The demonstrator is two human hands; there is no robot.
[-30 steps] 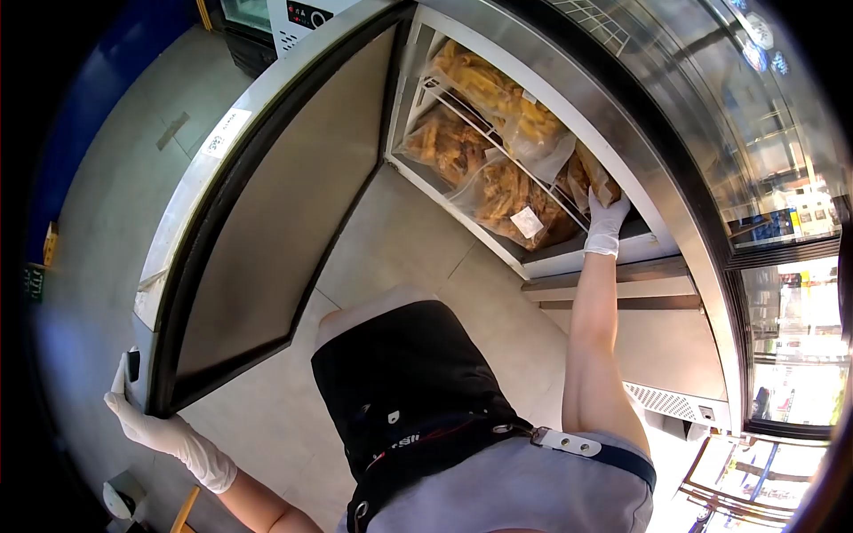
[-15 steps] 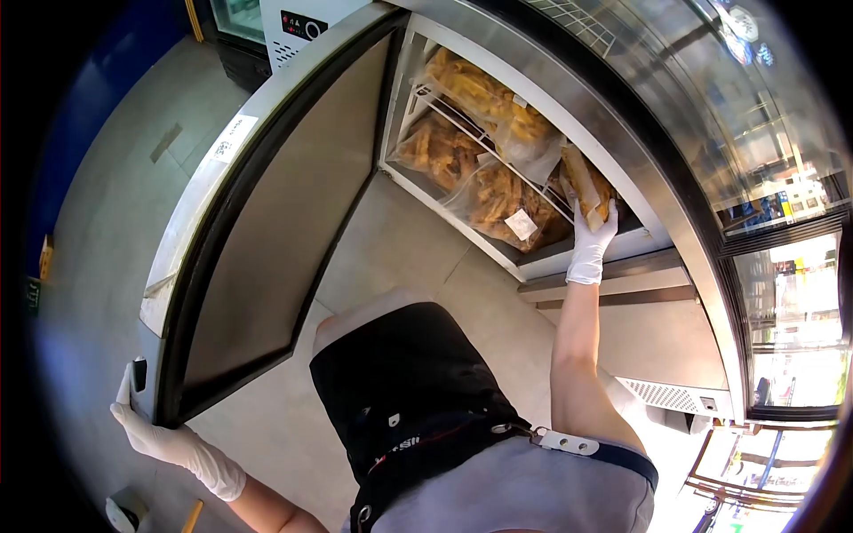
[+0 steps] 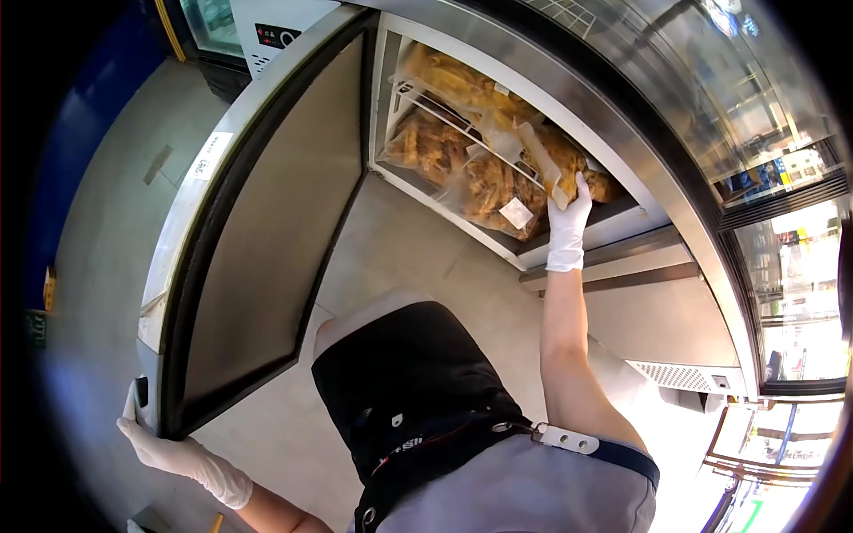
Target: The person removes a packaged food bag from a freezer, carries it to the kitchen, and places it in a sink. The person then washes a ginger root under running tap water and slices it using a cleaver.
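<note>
- Right hand [image 3: 567, 224], white glove, arm stretched up and forward into the open fridge [image 3: 622, 222].
- Its fingers close round the lower end of a clear bag of fried food [image 3: 555, 164]; thumb on one side, other fingers behind the bag.
- That bag sits tilted at the right side of the fridge compartment, at the level of the wire shelf [image 3: 444, 115], its lower end in the right hand, its upper end leaning back toward the other bags.
- Left hand [image 3: 164, 449], also in a white glove, low at the left edge of the view, wrapped round the outer edge of the fridge door [image 3: 267, 204]; fingers curled on the edge, grip firm.
- Door swung wide open to the left, inner panel plain grey, dark seal round it.
- Small black handle [image 3: 140, 391] on the door edge just above the left hand.
- More bags in the fridge: one on the wire shelf at the top [image 3: 449, 80], one below at the left [image 3: 425, 142], one with a white label [image 3: 493, 191] below in the middle, just beside the held bag.
- All bags hold golden-brown fried pieces; exact food cannot be told.
- Black apron [image 3: 400, 382] over a grey top, strap with a white buckle [image 3: 569, 440] at the waist.
- Pale tiled floor [image 3: 400, 249] under the fridge.
- Glass counter front [image 3: 764, 133] to the right, above the fridge.
</note>
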